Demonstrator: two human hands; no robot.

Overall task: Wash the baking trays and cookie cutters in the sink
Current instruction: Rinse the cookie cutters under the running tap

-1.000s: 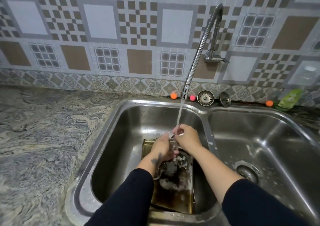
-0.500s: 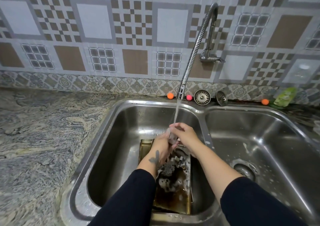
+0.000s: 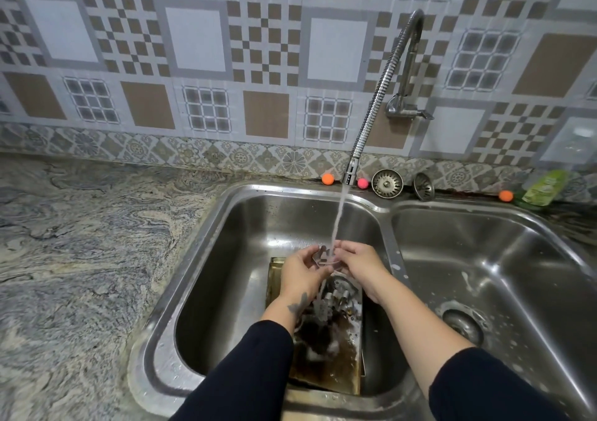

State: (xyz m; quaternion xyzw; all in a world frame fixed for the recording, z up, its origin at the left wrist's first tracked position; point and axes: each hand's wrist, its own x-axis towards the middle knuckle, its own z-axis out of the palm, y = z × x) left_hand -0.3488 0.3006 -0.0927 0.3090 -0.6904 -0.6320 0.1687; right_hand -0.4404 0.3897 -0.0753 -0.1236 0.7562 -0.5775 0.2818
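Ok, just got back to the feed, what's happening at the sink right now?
A person is rinsing a metal cookie cutter under the running tap. The left hand and right hand both hold it in the stream over the left basin. Below them a stained baking tray lies in that basin with more cutters piled on it, not yet rinsed.

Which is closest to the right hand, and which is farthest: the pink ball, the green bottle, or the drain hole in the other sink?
From the right hand in the head view:
1. Pink ball, on the ledge behind the sink, by the tap's spout.
2. Drain hole, in the right basin's floor.
3. Green bottle, far right against the wall.
The first two are fairly close in distance.
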